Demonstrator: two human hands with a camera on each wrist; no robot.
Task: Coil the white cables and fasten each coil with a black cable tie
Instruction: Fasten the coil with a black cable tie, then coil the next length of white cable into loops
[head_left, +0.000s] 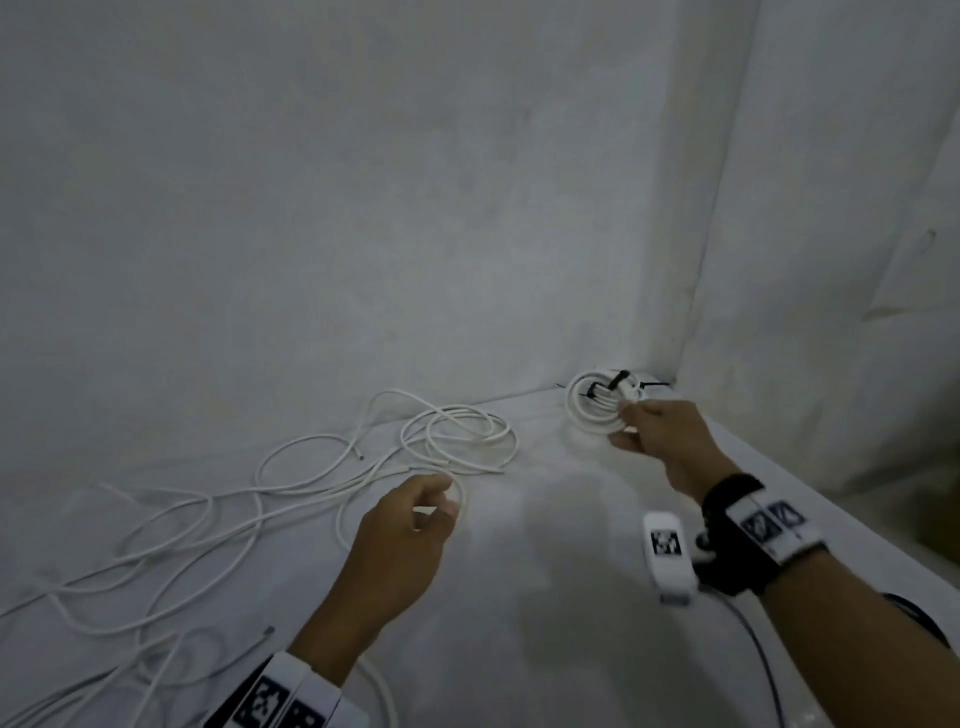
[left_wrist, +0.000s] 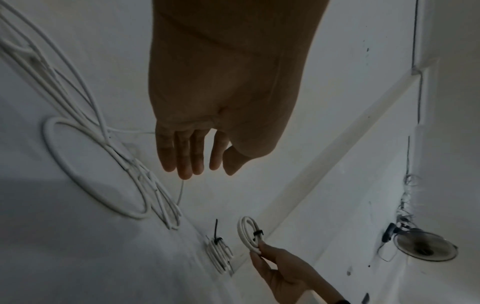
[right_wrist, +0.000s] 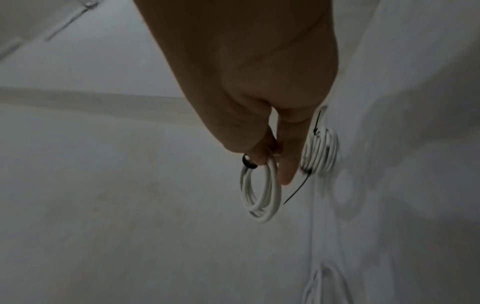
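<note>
My right hand (head_left: 626, 426) pinches a small tied coil of white cable (right_wrist: 259, 191) between thumb and fingers, just above the table's far right corner. A black cable tie (right_wrist: 249, 162) wraps this coil next to my thumb. A second tied coil (right_wrist: 320, 152) lies flat on the cloth right beside it, its black tie tail (right_wrist: 298, 189) sticking out. My left hand (head_left: 441, 501) hovers over loose white cable (head_left: 457, 441) with relaxed fingers (left_wrist: 182, 160) and holds nothing. More untied cable (head_left: 156, 545) sprawls to the left.
A white cloth covers the table (head_left: 545, 571), which meets pale walls (head_left: 363, 208) behind and at the right. The table's right edge (head_left: 857, 519) drops away. A dark lead (head_left: 753, 649) trails from my right wrist. A round metal fitting (left_wrist: 426, 246) sits off the table.
</note>
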